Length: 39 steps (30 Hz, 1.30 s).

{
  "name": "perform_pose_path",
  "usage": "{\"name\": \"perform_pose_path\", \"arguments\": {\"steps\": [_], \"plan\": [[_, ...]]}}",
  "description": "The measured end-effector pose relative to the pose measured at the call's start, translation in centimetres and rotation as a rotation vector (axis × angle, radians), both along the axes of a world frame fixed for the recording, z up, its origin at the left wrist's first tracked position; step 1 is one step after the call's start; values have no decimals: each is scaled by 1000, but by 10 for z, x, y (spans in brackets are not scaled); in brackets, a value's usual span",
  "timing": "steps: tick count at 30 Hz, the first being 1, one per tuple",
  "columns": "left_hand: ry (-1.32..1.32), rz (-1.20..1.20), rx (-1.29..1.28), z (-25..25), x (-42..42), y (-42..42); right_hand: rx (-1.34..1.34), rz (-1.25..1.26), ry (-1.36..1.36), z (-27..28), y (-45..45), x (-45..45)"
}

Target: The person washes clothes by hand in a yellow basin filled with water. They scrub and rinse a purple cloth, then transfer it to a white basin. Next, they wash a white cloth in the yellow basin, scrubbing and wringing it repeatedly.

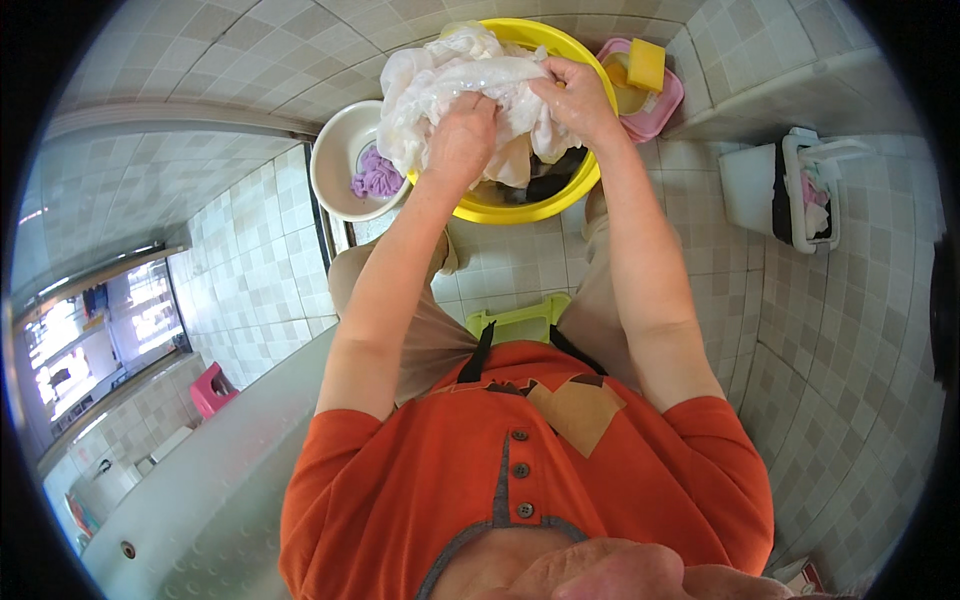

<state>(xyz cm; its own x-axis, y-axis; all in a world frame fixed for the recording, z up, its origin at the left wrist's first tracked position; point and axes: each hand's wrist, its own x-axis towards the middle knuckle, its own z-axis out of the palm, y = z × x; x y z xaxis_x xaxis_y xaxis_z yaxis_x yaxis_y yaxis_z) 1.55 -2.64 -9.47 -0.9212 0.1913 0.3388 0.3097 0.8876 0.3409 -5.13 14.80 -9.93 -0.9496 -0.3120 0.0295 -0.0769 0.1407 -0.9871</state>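
Note:
Wet, sudsy white cloth (450, 75) is bunched over a round yellow basin (517, 214) on the tiled floor. My left hand (466, 139) grips the cloth near its middle, fingers curled into the folds. At the cloth's right end, my right hand (581, 97) pinches a bunched edge between thumb and fingers. Below the hands, dark cloth (555, 180) lies in the basin. The cloth hides the basin's left and back parts. Some of it hangs towards a white basin (330, 169) at the left, which holds a crumpled purple cloth (377, 172).
A pink basin (660, 112) with a yellow block (646, 65), perhaps soap or a sponge, stands at the back right. Right of me is a waste bin (750, 187) with its lid up. A green plastic stool (517, 322) is between my legs. A frosted panel (225, 480) borders my left.

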Motion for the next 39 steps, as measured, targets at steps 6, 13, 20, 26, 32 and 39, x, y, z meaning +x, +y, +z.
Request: {"name": "perform_pose_path", "arguments": {"steps": [6,13,20,26,32,39], "plan": [[-1019,-116,-295,5,-11,2,70,63,70,16,-7,15],[-238,-257,-132,-51,-12,18,100,92,125,14,-13,23],[-466,-279,-19,-124,1,17,128,99,50,28,-12,22],[-818,61,-235,-78,4,32,187,-31,55,2,-5,9],[-950,-65,-217,-40,3,21,328,-100,151,1,-7,8],[-518,-13,130,14,13,-18,379,-139,105,6,-6,4]]}}
